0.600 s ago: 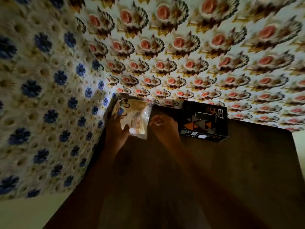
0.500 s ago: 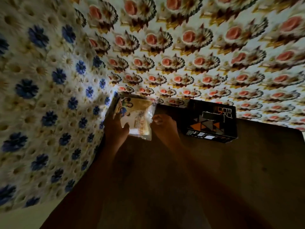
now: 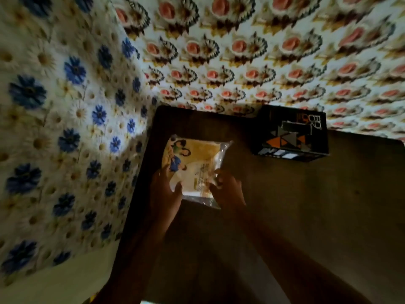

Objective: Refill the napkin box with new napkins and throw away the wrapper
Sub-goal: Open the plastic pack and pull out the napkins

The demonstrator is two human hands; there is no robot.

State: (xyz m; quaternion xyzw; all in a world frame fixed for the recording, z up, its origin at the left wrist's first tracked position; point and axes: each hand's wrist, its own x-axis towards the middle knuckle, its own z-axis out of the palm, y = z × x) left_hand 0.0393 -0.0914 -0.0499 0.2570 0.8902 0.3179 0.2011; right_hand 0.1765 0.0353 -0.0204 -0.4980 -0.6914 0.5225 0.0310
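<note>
A sealed pack of napkins in clear plastic wrapper with a cartoon print is held over the dark table. My left hand grips its near left edge. My right hand pinches its near right edge. The black napkin box, with orange and grey triangles, stands at the table's far edge, to the right of the pack and apart from both hands.
A wall with blue-flower paper runs close along the table's left edge. A wall with pink-rose paper stands right behind the table and the box. The scene is dim.
The pack and both hands have come nearer to me and sit lower over the table. The view has shifted, so the box now lies farther right.
</note>
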